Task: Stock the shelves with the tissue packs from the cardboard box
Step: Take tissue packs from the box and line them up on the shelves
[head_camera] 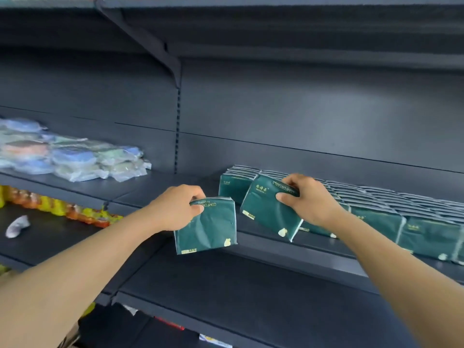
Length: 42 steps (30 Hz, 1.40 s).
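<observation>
Left hand (175,209) grips one green tissue pack (206,226) — right hand (308,202), at 3 o'clock, grips another pack (270,212) above the shelf (276,249).

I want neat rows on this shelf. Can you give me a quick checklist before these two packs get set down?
1. Left hand grip on its dark green plastic tissue pack: ok, pinched at the top.
2. Right hand grip on the tilted green pack: ok.
3. Free space on the dark grey metal shelf left of the stocked row of green packs: ok.
4. Right pack squared with the row: not ok, tilted.
5. Cardboard box supply: cannot tell, out of view.
</observation>
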{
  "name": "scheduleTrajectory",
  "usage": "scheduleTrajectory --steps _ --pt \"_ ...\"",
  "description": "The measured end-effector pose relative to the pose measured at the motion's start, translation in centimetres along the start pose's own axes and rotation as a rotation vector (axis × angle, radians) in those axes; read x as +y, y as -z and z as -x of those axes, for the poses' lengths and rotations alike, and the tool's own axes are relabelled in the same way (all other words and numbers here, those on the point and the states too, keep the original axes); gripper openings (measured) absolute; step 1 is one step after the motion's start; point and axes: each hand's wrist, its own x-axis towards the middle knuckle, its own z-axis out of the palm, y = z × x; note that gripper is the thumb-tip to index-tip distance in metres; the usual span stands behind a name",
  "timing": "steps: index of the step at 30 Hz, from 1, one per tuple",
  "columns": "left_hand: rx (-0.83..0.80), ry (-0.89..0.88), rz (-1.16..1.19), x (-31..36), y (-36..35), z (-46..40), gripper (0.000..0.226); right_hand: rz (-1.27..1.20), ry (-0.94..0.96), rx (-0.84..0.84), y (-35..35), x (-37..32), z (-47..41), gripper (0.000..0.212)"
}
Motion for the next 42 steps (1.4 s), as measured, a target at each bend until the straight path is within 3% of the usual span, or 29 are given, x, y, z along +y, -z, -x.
scheduleTrajectory --steps 7,15,21,26,33,36,42 --pt "0.031 0.046 -0.02 -2.7 2.3 -3.0 0.009 -0.039 0.091 0.019 -3.6 -3.1 -8.4 0.013" --pt "0.012 -0.004 0.054 -6.1 2.8 -8.6 0.01 0.069 0.022 -0.037 -8.1 -3.2 -15.5 0.023" --pt "-0.02 -0.051 0.1 -8.4 2.1 -11.5 0.01 0.23 -0.046 -0.104 -10.4 0.1 -17.2 0.032" --pt "-0.037 -0.072 0.088 -8.9 1.4 -12.9 0.009 0.345 -0.051 -0.056 -11.6 0.9 -17.6 0.03" --pt "-0.055 -0.11 0.061 -8.5 0.5 -13.8 0.009 0.516 -0.059 -0.027 -12.4 1.2 -17.1 0.048" --pt "-0.066 -0.143 0.086 -7.6 0.0 -14.2 0.011 0.41 -0.056 -0.035 -11.3 1.0 -16.9 0.051" --pt "-0.059 -0.246 0.075 -4.3 -2.4 -16.2 0.016 0.188 -0.071 0.12 -7.0 1.7 -15.9 0.042"
